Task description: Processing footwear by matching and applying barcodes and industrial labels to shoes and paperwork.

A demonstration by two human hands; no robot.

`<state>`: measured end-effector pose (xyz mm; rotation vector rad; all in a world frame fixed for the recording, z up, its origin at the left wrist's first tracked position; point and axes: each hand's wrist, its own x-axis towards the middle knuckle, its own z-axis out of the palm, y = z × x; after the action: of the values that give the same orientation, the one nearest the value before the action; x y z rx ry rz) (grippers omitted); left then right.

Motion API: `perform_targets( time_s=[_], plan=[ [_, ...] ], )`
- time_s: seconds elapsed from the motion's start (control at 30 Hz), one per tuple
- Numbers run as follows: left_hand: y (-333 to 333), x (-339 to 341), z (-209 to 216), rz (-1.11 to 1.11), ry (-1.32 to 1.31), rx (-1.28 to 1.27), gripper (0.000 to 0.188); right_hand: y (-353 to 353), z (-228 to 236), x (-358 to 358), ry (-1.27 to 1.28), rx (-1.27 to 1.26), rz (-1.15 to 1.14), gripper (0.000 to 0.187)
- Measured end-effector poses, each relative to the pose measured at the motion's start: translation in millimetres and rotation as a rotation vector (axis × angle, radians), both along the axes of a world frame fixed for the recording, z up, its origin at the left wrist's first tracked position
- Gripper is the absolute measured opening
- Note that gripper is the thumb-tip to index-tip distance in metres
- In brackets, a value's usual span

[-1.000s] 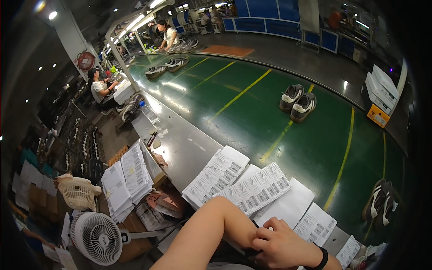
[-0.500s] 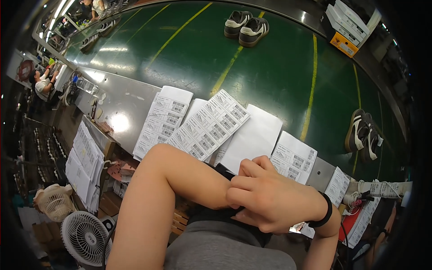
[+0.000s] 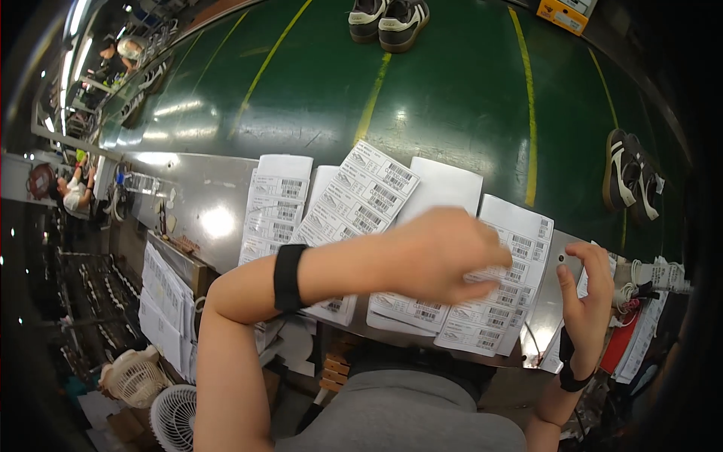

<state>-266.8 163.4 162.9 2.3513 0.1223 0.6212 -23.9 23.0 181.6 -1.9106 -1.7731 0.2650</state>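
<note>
My left hand (image 3: 444, 255) is stretched across the label sheets, slightly blurred, with a gap between thumb and fingers and nothing seen in it. Beneath it lie the rightmost sheet of printed shoe labels (image 3: 520, 233) and a blank white sheet (image 3: 448, 181). A slanted label sheet (image 3: 369, 188) and another label sheet (image 3: 277, 196) lie to the left. My right hand (image 3: 589, 294) is raised at the right, thumb and fingers apart, near the metal table edge. Black bands circle my left wrist (image 3: 289, 277) and my right wrist (image 3: 576, 369).
Dark shoes with pale stripes (image 3: 390, 22) stand on the green belt (image 3: 452, 98); another pair (image 3: 631, 173) is at the right. A plastic bottle (image 3: 148, 182) lies on the metal ledge (image 3: 199, 184). Papers (image 3: 166, 301) hang at the left above fans (image 3: 177, 422). People work at far left.
My hands have come apart: the left has swung out over the label sheets, while the right has moved away to the right. The view has shifted, and the left wrist's band now shows.
</note>
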Motion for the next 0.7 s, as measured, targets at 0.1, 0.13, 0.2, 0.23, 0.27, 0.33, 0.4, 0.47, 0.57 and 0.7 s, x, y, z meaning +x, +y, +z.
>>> perform_targets(
  time_s=[0.1,0.13,0.2,0.23,0.27,0.33,0.4,0.47,0.57,0.7],
  plan=[
    [101.9,-4.1,-12.9,0.433,0.116,-0.455,0.025,-35.2,-59.2,34.3,-0.102,-0.224,-0.234,0.040],
    [136.4,-4.3,-11.8,0.530,0.096,-0.537,0.023,-46.5,-70.8,38.6,-0.099,-0.220,-0.268,0.040],
    [206.4,-21.4,-29.7,0.826,0.164,-0.451,0.032,-57.8,-96.6,36.5,-0.202,-0.332,-0.295,0.056],
    [234.9,-30.7,-37.6,0.951,0.117,-0.506,0.035,-56.4,-102.4,31.4,-0.182,-0.328,-0.312,0.056],
    [262.5,-35.4,-49.5,1.061,0.127,-0.471,0.037,-55.1,-104.8,26.2,-0.193,-0.363,-0.327,0.060],
    [303.5,-33.7,-62.3,1.158,0.201,-0.400,0.042,-54.0,-109.3,22.8,-0.189,-0.412,-0.371,0.067],
    [341.7,-26.8,-71.3,1.226,0.150,-0.476,0.049,-54.2,-110.0,24.0,-0.161,-0.409,-0.404,0.068],
    [376.6,-26.4,-69.1,1.204,0.116,-0.566,0.054,-51.1,-110.1,24.1,-0.125,-0.409,-0.426,0.069],
    [409.9,1.1,-67.5,1.245,-0.005,-0.691,0.075,-46.0,-101.8,22.4,-0.115,-0.459,-0.478,0.070],
    [462.5,10.6,-82.9,1.007,0.465,-0.291,0.084,-37.6,-95.9,22.3,-0.156,-0.477,-0.468,0.071]
  ],
)
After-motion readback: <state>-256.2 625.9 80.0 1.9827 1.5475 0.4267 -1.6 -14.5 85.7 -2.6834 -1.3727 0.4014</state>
